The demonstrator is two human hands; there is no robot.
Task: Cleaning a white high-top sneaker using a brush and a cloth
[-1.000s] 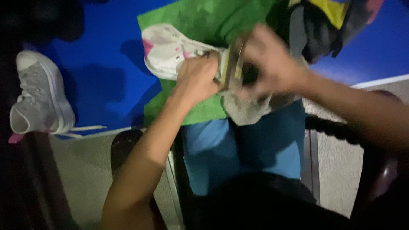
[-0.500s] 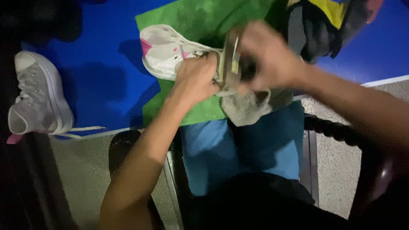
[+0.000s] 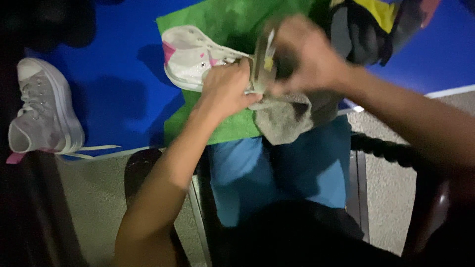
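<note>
A white sneaker with pink patches (image 3: 190, 57) lies on a green cloth (image 3: 225, 22), toe toward the left. My left hand (image 3: 225, 89) is closed on the sneaker's rear part. My right hand (image 3: 302, 54) grips a flat brush-like tool (image 3: 262, 62) pressed edge-on against the shoe; it is blurred. A grey rag (image 3: 284, 118) hangs below both hands, over my blue-trousered lap (image 3: 277, 173).
A second grey-white sneaker (image 3: 42, 109) with a loose lace lies on the blue floor mat (image 3: 114, 74) at far left. A dark bag with yellow panels (image 3: 371, 24) sits at top right. I sit on a dark wooden chair (image 3: 391, 148) over speckled floor.
My right hand and the tool have shifted slightly up and left along the shoe. The left hand keeps its hold; the rag hangs a little lower.
</note>
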